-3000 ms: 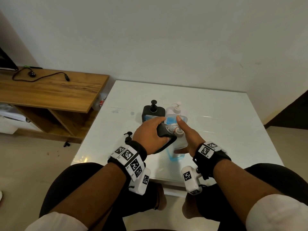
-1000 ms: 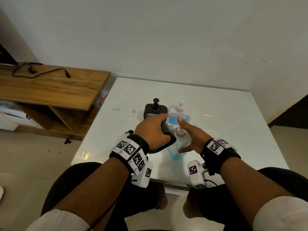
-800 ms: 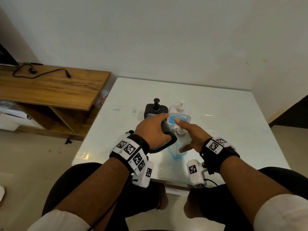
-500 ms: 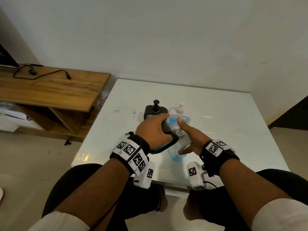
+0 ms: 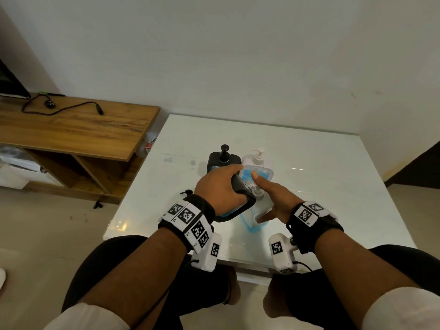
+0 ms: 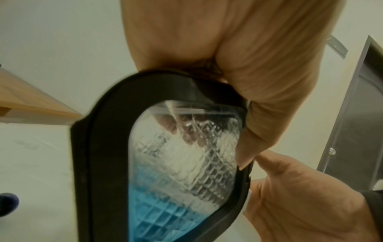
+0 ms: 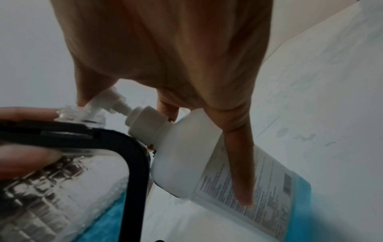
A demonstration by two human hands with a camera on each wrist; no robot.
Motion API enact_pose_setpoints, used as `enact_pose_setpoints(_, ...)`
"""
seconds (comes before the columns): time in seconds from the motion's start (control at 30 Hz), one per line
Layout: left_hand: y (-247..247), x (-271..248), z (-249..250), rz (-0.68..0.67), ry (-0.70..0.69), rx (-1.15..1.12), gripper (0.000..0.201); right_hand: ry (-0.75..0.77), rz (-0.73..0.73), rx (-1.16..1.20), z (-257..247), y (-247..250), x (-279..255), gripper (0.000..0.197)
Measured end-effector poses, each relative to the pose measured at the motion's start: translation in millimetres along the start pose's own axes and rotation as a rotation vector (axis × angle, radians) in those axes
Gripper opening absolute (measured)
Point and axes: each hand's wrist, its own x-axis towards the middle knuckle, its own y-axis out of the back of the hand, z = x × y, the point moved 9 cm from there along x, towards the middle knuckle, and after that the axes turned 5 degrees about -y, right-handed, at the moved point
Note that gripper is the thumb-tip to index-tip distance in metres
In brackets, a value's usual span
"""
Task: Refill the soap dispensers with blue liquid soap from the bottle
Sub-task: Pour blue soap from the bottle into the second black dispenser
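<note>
My left hand (image 5: 219, 184) grips a black-framed clear dispenser (image 5: 238, 201), tilted, with its pump off. A little blue soap lies in its low end (image 6: 165, 212). Its open neck (image 7: 82, 114) meets the nozzle of the white soap bottle (image 7: 186, 155), which leans on the white table (image 5: 333, 186). My right hand (image 5: 273, 194) holds that bottle (image 5: 260, 208): the thumb sits on the pump head (image 7: 107, 99) and one finger lies along the label. Blue soap shows at the bottle's base.
Behind my hands stand a black pump dispenser (image 5: 222, 160) and a clear pump dispenser (image 5: 258, 167) with blue soap. A loose black pump (image 5: 188, 192) lies left of my left wrist. A wooden shelf (image 5: 71, 129) with a cable stands left of the table.
My right thumb pressed down on the pump head and came back up. The left hand kept the tilted dispenser at the nozzle.
</note>
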Motion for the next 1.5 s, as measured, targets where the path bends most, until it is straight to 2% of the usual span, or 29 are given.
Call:
enact_pose_setpoints(0.07, -1, 0, 0, -0.001, 0.002, 0.0, 0.068, 0.02, 0.027, -0.003, -4, 1, 0, 0.052)
enact_pose_setpoints(0.13, -2, 0, 0, -0.008, 0.005, 0.008, 0.069, 0.034, 0.063, -0.009, -5, 4, 0, 0.051)
enact_pose_setpoints(0.37, 1, -1, 0, -0.005, 0.007, 0.001, 0.068, 0.019, -0.012, -0.037, -2, -1, -1, 0.069)
enact_pose_setpoints(0.57, -1, -1, 0, -0.014, 0.01, -0.01, 0.068, 0.052, 0.067, -0.04, -9, 2, -2, 0.046)
enact_pose_setpoints(0.67, -2, 0, 0, -0.021, 0.016, -0.005, 0.069, 0.044, 0.058, -0.033, -8, 3, -2, 0.05)
enact_pose_setpoints(0.8, 3, -1, 0, 0.001, 0.005, -0.036, 0.061, 0.028, 0.001, -0.053, -5, -2, -2, 0.065)
enact_pose_setpoints(1.0, 1, -2, 0, -0.004, 0.01, -0.021, 0.065, 0.065, 0.087, -0.057, -11, 1, 0, 0.045)
enact_pose_setpoints(1.1, 1, -1, 1, -0.009, 0.008, -0.007, 0.066, 0.064, 0.085, -0.055, -11, 2, -1, 0.046)
enact_pose_setpoints(1.23, 4, -2, 0, 0.008, 0.008, -0.045, 0.058, 0.032, 0.005, -0.062, -8, -3, -3, 0.062)
enact_pose_setpoints(1.4, 3, -1, -1, 0.01, 0.008, -0.049, 0.063, 0.061, 0.066, -0.065, -12, -2, -2, 0.046)
enact_pose_setpoints(1.5, 2, 0, -2, 0.002, 0.009, -0.037, 0.063, 0.059, 0.07, -0.056, -13, 1, -2, 0.05)
